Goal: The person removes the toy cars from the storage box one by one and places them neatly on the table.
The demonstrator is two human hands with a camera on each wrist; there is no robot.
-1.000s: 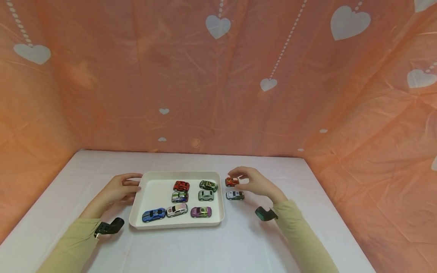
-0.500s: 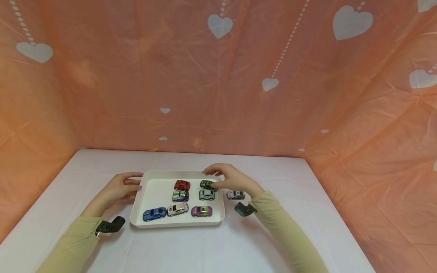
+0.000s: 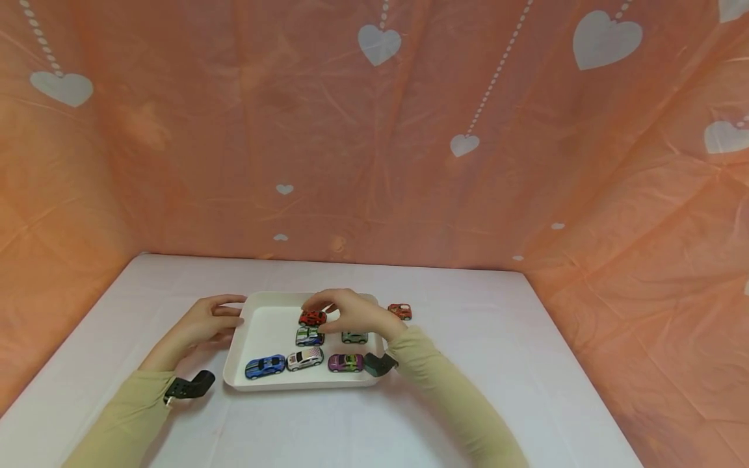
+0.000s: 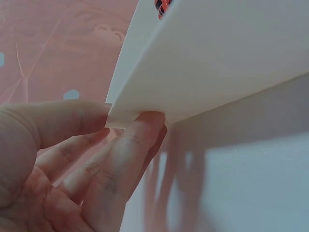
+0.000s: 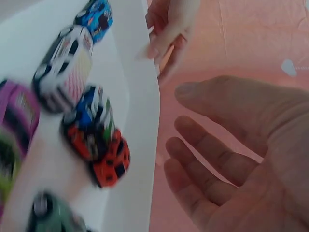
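My left hand [image 3: 201, 322] touches the left wall of a white tray [image 3: 253, 338] with fairly straight fingers; the left wrist view shows its fingertips against the tray's corner. My right hand [image 3: 358, 314] hovers over the tray, its fingers relaxed around a gap above a red toy car [image 3: 313, 318]. That palm is bare in the right wrist view. Also in the tray are a multicoloured car [image 3: 309, 336], a blue car [image 3: 265, 367], a white-and-pink car [image 3: 305, 359], a purple car [image 3: 345, 363] and a partly hidden grey-green car [image 3: 354, 338].
An orange toy car [image 3: 400, 311] lies on the white tabletop [image 3: 480, 325], right of the tray. Orange cloth [image 3: 328, 130] with pale hearts hangs behind and at both sides. A black wrist camera [image 3: 379, 364] sits below my right hand.
My right hand has moved left from the orange car to above the red car. It now covers the camouflage car and hides the white car on the table. My left hand has stayed put.
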